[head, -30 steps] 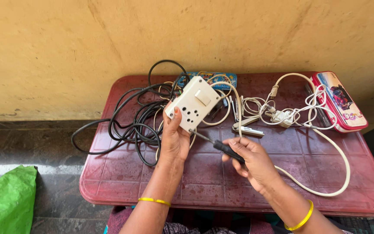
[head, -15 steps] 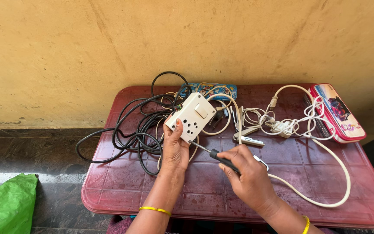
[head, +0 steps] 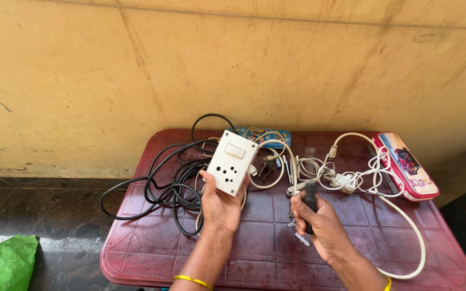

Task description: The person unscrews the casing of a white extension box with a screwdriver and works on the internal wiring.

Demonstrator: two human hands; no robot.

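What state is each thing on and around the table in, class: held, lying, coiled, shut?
Left hand: gripping the socket box.
White socket box: held up, tilted, face showing.
Right hand: closed round the screwdriver.
Screwdriver: held, black handle upward.
Black cable: loosely coiled, lying.
White cable: tangled, lying.
Pencil case: shut, lying.
Green bag: crumpled on floor.

The scene is lit by bright, warm daylight, spread evenly over the wall point(head: 136, 64). A dull sheen is seen on the bench point(head: 405, 237), and a stronger glare on the floor point(head: 44, 237) at lower left. Only soft, short shadows are cast under the cables point(head: 157, 188) and hands. Most of the frame is held sharp; slight motion blur is seen on the dark tool point(head: 311, 202) in the right hand point(head: 322, 229). The edges are mildly bowed.
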